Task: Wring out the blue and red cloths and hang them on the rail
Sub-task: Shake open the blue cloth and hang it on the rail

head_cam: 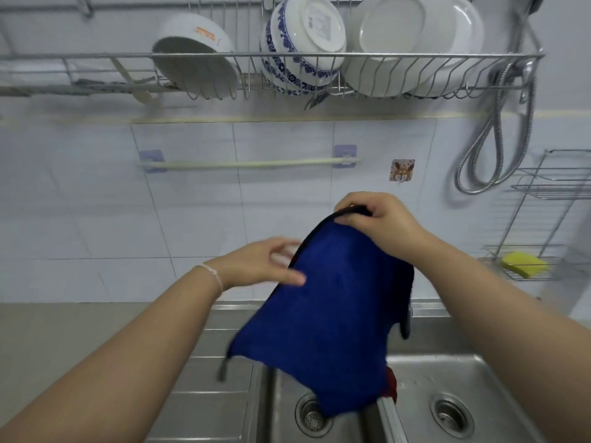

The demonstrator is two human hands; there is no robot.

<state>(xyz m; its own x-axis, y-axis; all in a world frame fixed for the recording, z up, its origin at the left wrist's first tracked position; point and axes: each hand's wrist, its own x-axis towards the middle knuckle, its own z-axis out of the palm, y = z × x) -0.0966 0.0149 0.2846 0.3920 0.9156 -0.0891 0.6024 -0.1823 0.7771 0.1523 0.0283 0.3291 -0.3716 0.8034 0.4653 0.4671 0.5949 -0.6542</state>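
Blue cloth point(323, 318) hangs unfolded above the double stainless steel sink point(454, 372), held up in front of the tiled wall. Right hand point(374, 220) pinches the top edge of the cloth between thumb and fingers, at its dark border. Left hand point(265, 260) is at the cloth's left edge, thumb lying on the front face and the other fingers loosely spread behind the border; motion blur prevents confirming a firm grip there. Lower cloth corners hang over the divider between the two basins. Red cloth point(391, 383) is only partly visible, lying at the divider just behind the blue cloth's lower right corner. Rail point(246, 163) is mounted on the wall above the hands, bare. A dish rack point(351, 55) with bowls and plates hangs higher up.
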